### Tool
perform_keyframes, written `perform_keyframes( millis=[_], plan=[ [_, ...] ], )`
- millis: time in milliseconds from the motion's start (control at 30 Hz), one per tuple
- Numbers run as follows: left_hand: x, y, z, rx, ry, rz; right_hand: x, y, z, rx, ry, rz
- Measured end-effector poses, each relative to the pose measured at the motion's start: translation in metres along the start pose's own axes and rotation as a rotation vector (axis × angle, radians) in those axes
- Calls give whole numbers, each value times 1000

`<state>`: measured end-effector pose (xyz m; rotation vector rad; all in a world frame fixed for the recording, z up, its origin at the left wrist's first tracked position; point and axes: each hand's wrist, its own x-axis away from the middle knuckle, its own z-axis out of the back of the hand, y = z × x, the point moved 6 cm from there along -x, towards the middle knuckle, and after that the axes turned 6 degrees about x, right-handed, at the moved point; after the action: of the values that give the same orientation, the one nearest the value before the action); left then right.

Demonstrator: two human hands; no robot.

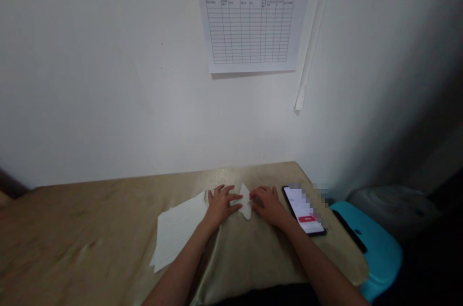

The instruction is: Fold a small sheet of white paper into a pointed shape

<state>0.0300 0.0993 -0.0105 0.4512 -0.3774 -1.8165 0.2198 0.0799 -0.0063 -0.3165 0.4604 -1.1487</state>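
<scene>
Two bare hands: the left hand (219, 205) and the right hand (269, 205) are low over a tan surface with a shiny, wrinkly cover (90, 233).
Small white pointy paper (245, 203): it is on the surface between the hands, one tip at 12 o'clock, the bottom end near 6.
Left hand: at 9 o'clock from the small paper, fingers spread apart, thumb and pointing finger at its edge.
Right hand: at 3 o'clock, fingers bent, tips at the other edge; I can't tell if they pinch it.
Big white paper sheets with faint lines (177, 236): at 8 o'clock, one peeking out from under another, partly behind the left arm.
Black-edged phone with a bright screen (294, 200): at 3 o'clock, past the right hand, lying flat, with a red bar low down; part looks blocky.
Smooth blue-green thing (379, 248): at 4 o'clock, beyond the surface's edge.
White wall (108, 79): at 12 o'clock, holding a white sheet with printed boxes (253, 31).
Long thin white strip (310, 57): on the wall at 1 o'clock.
</scene>
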Motion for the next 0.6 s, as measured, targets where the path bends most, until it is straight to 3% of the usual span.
perform_keyframes(
  millis=[267, 600],
  plan=[
    [3, 1, -1, -6, -26, -19, -3, 4, 0, 31, 31, 11],
    [1, 13, 0, 57, -52, -205, -3, 1, 5, -36, 70, 97]
  ],
)
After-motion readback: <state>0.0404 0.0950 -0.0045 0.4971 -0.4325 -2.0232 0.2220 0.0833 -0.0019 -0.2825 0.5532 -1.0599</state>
